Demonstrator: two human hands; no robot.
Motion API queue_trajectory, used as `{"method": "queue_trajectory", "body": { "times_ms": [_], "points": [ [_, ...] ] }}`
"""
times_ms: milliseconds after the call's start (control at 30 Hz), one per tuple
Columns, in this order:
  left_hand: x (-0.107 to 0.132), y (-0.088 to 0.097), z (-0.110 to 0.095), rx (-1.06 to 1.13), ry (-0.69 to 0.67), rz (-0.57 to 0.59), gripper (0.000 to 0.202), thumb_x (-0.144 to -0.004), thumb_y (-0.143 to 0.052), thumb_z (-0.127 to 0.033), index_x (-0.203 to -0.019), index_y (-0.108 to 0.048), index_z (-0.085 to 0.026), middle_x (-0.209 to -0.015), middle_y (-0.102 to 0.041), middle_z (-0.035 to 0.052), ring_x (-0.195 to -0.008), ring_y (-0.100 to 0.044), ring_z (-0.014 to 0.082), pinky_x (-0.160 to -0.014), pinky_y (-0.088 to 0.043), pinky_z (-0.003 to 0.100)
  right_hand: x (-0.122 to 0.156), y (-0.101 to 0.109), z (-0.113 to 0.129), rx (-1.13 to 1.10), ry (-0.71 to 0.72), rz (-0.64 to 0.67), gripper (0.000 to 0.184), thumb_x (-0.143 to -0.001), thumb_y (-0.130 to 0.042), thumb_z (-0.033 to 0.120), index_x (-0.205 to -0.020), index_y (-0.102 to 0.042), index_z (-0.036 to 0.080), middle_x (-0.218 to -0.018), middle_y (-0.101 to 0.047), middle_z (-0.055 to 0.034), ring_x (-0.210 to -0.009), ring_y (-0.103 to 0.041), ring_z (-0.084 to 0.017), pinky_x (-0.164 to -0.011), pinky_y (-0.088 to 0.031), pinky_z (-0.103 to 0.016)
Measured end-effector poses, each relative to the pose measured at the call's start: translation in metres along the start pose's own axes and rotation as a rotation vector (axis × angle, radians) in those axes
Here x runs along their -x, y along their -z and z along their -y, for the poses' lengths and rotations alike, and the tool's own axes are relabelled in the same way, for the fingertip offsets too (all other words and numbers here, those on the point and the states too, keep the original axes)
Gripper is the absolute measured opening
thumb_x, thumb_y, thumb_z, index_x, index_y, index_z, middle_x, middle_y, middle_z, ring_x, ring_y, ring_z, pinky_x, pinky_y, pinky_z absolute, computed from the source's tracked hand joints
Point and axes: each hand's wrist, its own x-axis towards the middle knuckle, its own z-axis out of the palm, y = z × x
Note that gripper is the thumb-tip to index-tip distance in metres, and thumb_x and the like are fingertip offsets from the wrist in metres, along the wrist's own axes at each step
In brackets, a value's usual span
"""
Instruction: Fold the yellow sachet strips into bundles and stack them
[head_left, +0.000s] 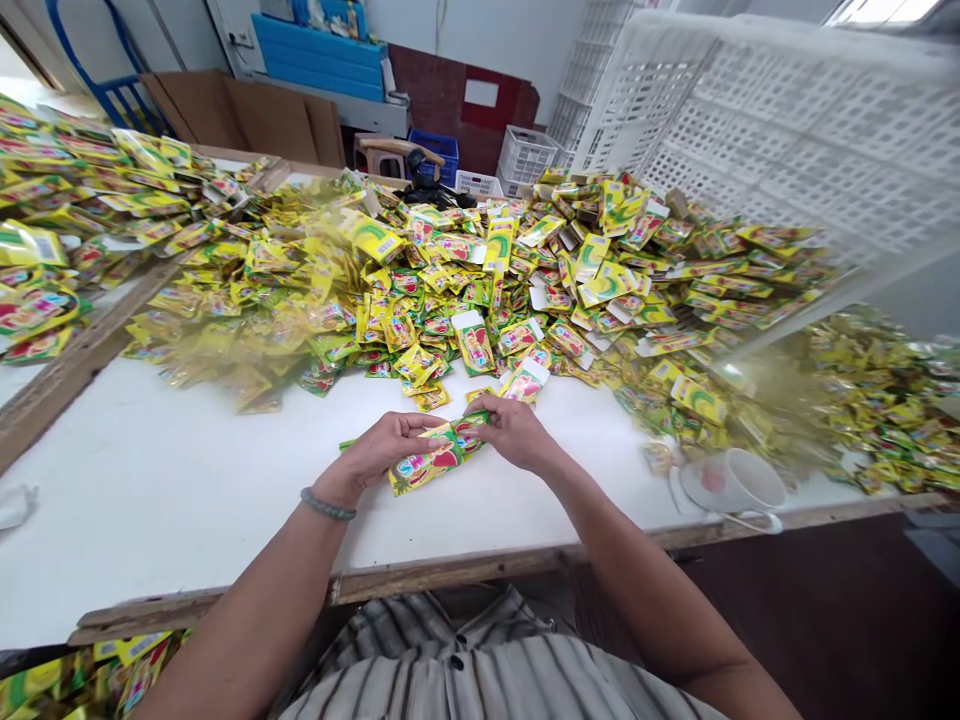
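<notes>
Over the white tabletop, my left hand (377,446) grips a small yellow-and-green printed carton (420,470), thumb on its front face. My right hand (514,430) is closed at the carton's upper right end, its fingers pinching a small green-and-yellow sachet (472,426). The sachet meets the carton's end; how far it sits inside is hidden by the fingers. Just beyond my right hand lies another carton with a raised white flap (527,378). Loose sachets (421,372) and an upright open carton (473,343) are heaped a little farther away.
A big pile of cartons (592,265) and sachets covers the table's far side. Wooden strips (97,340) edge the table at left and front. At right are a white mug-like container (731,480) and a large white plastic crate (795,130). More cartons (82,675) lie below, front left.
</notes>
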Motion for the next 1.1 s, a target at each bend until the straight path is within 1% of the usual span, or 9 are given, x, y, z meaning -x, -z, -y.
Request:
{"method": "queue_trajectory", "body": {
  "times_ms": [100,233,367,600,700,767,833,933,1100],
  "points": [
    [-0.003,-0.003,0.004,0.023,-0.034,-0.016,0.054,-0.052,-0.093,-0.027,-0.101,-0.075,-0.013,-0.083,-0.079,0.0067,-0.068,-0.070,0.0162,-0.065,-0.052,0.025,0.003,-0.011,0.005,-0.110,-0.001,-0.045,0.020,-0.071,-0.069,0.024,-0.090,-0.064,0.023,-0.062,-0.048,0.0067,-0.059,-0.045,-0.011,-0.055,-0.036,-0.023],
    [-0.006,-0.006,0.007,0.063,-0.083,-0.107,0.059,-0.050,-0.094,-0.030,-0.103,-0.073,-0.013,-0.074,-0.077,0.0046,-0.064,-0.069,0.0160,-0.063,-0.052,0.025,0.009,-0.018,0.005,-0.276,0.000,-0.196,0.021,-0.072,-0.070,0.031,-0.090,-0.062,0.022,-0.077,-0.061,0.0008,-0.073,-0.059,-0.016,-0.069,-0.049,-0.029],
    [-0.006,-0.010,0.009,0.045,-0.149,-0.145,0.059,-0.052,-0.093,-0.034,-0.104,-0.072,-0.013,-0.072,-0.075,0.0029,-0.063,-0.068,0.0168,-0.061,-0.052,0.027,0.015,-0.020,0.010,-0.035,0.085,-0.260,0.007,-0.078,-0.064,0.023,-0.085,-0.066,0.022,-0.082,-0.070,-0.0035,-0.080,-0.064,-0.020,-0.080,-0.048,-0.035],
    [-0.005,-0.022,0.007,0.124,-0.208,-0.210,0.067,-0.044,-0.094,-0.036,-0.099,-0.067,-0.012,-0.065,-0.072,0.0002,-0.059,-0.066,0.0164,-0.059,-0.051,0.026,0.022,-0.032,0.023,0.008,0.067,-0.214,0.031,-0.087,-0.060,0.032,-0.116,-0.056,0.021,-0.084,-0.073,-0.0040,-0.087,-0.067,-0.024,-0.088,-0.046,-0.039],
    [-0.004,-0.026,0.006,0.145,-0.286,-0.239,0.072,-0.051,-0.091,-0.040,-0.111,-0.060,-0.014,-0.066,-0.071,-0.0014,-0.058,-0.066,0.0162,-0.058,-0.050,0.025,0.021,-0.035,0.020,-0.020,0.118,-0.379,0.037,-0.085,-0.063,0.033,-0.119,-0.055,0.022,-0.106,-0.071,-0.0083,-0.108,-0.060,-0.025,-0.097,-0.042,-0.041],
    [-0.004,-0.028,0.005,0.145,-0.361,-0.254,0.073,-0.060,-0.087,-0.042,-0.120,-0.053,-0.018,-0.067,-0.070,-0.0025,-0.058,-0.066,0.0155,-0.057,-0.049,0.024,0.020,-0.036,0.015,-0.087,0.097,-0.489,0.035,-0.082,-0.066,0.035,-0.114,-0.059,0.023,-0.119,-0.065,-0.0099,-0.114,-0.056,-0.025,-0.096,-0.044,-0.040],
    [-0.004,-0.029,0.006,0.137,-0.429,-0.263,0.070,-0.066,-0.083,-0.043,-0.123,-0.048,-0.020,-0.068,-0.068,-0.0039,-0.056,-0.064,0.0136,-0.055,-0.048,0.023,0.017,-0.039,0.009,-0.230,0.057,-0.453,0.032,-0.081,-0.067,0.039,-0.108,-0.063,0.023,-0.113,-0.065,-0.0089,-0.105,-0.059,-0.024,-0.088,-0.048,-0.037],
    [-0.003,-0.028,0.008,0.086,-0.433,-0.213,0.065,-0.071,-0.080,-0.045,-0.123,-0.047,-0.023,-0.081,-0.069,-0.0022,-0.061,-0.065,0.0138,-0.059,-0.052,0.025,0.014,-0.044,0.003,-0.459,0.035,-0.272,0.028,-0.084,-0.064,0.045,-0.101,-0.065,0.022,-0.094,-0.066,-0.0046,-0.084,-0.061,-0.020,-0.076,-0.050,-0.034],
    [-0.003,-0.023,0.011,-0.067,-0.337,-0.080,0.058,-0.069,-0.080,-0.044,-0.115,-0.053,-0.023,-0.088,-0.068,-0.0013,-0.064,-0.065,0.0141,-0.062,-0.053,0.026,0.016,-0.041,-0.003,-0.365,0.016,-0.186,0.029,-0.084,-0.062,0.049,-0.080,-0.065,0.021,-0.073,-0.061,-0.0020,-0.072,-0.056,-0.018,-0.071,-0.048,-0.032]
  ]
}}
